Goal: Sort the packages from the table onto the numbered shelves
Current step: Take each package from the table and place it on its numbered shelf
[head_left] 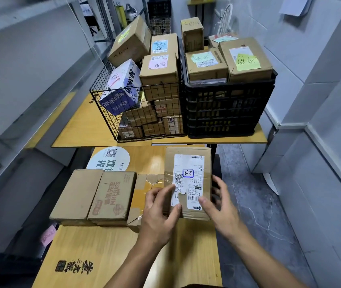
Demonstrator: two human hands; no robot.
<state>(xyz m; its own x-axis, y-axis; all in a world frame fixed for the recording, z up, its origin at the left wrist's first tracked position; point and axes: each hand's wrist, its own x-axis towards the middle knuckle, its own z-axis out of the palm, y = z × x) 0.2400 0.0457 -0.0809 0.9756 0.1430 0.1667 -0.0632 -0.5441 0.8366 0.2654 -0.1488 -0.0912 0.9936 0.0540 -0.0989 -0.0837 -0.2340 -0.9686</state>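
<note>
Hands first: my left hand (161, 213) grips the near left edge of the box (188, 183), thumb on its label (188, 181), and my right hand (217, 202) cups its near right corner, so I hold it from both sides. It lies on the table (103, 252), long axis running away from me, directly ahead. Farther off stand the basket (136, 113) and crate (227, 109).

Matt cardboard package (188, 163), glossy paper label (188, 179).
</note>
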